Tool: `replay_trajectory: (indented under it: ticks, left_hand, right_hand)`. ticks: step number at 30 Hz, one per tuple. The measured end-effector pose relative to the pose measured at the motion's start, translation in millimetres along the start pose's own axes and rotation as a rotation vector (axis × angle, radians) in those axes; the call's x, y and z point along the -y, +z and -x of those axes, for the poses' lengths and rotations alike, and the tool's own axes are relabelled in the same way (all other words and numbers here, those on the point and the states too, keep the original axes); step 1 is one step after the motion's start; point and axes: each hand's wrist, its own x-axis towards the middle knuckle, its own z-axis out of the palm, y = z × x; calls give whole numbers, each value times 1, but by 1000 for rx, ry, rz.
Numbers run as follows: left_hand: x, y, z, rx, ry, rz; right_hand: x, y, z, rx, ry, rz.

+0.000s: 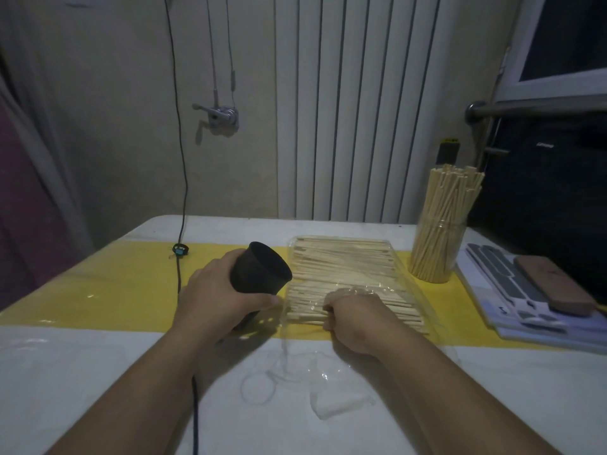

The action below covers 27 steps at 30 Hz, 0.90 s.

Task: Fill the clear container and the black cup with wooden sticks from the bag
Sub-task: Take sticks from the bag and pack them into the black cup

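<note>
My left hand (215,298) grips the black cup (259,269), tilted with its open mouth facing up and right toward the bag; I see no sticks in it. The clear plastic bag (348,274) lies flat on the yellow strip, packed with wooden sticks. My right hand (353,318) is inside the bag's near open end, fingers curled round a bunch of wooden sticks (305,315). The clear container (438,244) stands upright at the right of the bag, crammed with sticks that fan out above its rim.
A black cable (179,274) runs across the table at the left and down past my left arm. Flat sheets with a brown block (555,290) lie at the right edge. Loose clear plastic wrap (328,399) and a thin looped thread lie near me.
</note>
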Motion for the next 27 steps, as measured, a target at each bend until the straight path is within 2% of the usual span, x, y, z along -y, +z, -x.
replay_trajectory:
  ticks: [5, 14, 27]
  left_hand:
    - [0, 0, 0, -2, -2, -5]
    - [0, 0, 0, 0, -5, -8]
    - [1, 1, 1, -8, 0, 25]
  right_hand:
    - [1, -4, 1, 36, 9, 18]
    - [2, -3, 6, -58, 28, -26]
    - [16, -18, 15, -134, 3, 154]
